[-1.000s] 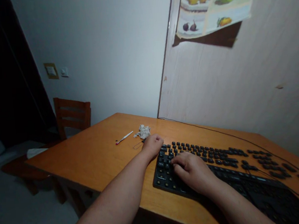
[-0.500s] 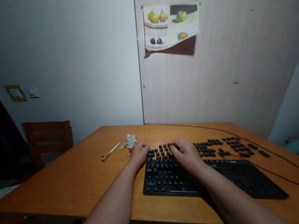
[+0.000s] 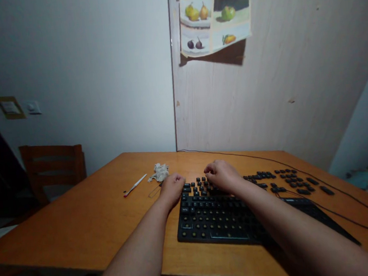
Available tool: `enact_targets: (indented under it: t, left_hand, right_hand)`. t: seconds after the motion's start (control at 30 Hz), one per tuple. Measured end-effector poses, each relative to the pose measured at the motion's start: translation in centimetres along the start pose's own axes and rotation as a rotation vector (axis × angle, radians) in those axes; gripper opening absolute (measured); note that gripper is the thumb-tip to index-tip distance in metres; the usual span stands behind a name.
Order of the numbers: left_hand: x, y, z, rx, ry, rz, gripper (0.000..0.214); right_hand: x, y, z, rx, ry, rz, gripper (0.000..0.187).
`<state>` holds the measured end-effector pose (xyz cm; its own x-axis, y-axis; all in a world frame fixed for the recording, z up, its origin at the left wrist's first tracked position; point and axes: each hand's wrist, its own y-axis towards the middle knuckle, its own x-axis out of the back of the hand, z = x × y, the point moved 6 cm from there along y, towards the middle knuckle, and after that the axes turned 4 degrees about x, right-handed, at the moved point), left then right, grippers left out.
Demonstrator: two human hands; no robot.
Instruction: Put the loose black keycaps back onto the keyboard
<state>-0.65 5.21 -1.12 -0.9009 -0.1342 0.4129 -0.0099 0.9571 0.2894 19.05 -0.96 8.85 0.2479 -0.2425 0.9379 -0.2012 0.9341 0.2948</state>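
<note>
A black keyboard (image 3: 218,221) lies on the wooden table, its near-left rows bare of caps and caps seated in its upper-left rows. My left hand (image 3: 173,186) is closed in a loose fist at the keyboard's far-left corner; what its fingers hold, if anything, is hidden. Behind the keyboard stand loose black keycaps (image 3: 199,184) in rows. Over these reaches my right hand (image 3: 222,175), palm down, its bent fingers and thumb apart, with no object visible between them. My right forearm covers the middle of the keyboard.
Left of my left hand lie a crumpled grey tissue (image 3: 160,172) and a thin white brush-like tool (image 3: 135,185). More keycaps (image 3: 295,181) spread to the right. A black cable (image 3: 334,174) loops around the table's right side. A wooden chair (image 3: 55,167) stands at the left.
My right hand has moved back, away from the keyboard and over the loose keycaps, its fingers lifted. The left hand stays at the corner. The camera view has shifted slightly.
</note>
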Motion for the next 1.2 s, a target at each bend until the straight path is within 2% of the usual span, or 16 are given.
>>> enact_targets:
  t: [0.27, 0.53, 0.87, 1.2]
  left_hand:
    - [-0.1, 0.1, 0.2, -0.011, 0.036, 0.017, 0.019]
    - [0.0, -0.1, -0.1, 0.002, 0.063, 0.006, 0.019]
    - [-0.2, -0.2, -0.2, 0.018, 0.083, 0.017, 0.018]
    - [-0.2, -0.1, -0.1, 0.002, 0.097, 0.015, 0.019]
  right_hand:
    - [-3.9, 3.8, -0.8, 0.003, -0.074, 0.232, 0.029]
    - [-6.6, 5.7, -1.8, -0.035, -0.03, 0.365, 0.03]
    - [-7.6, 6.1, -2.2, -0.015, -0.003, 0.461, 0.032]
    - [-8.3, 6.5, -2.3, -0.032, 0.029, 0.479, 0.031]
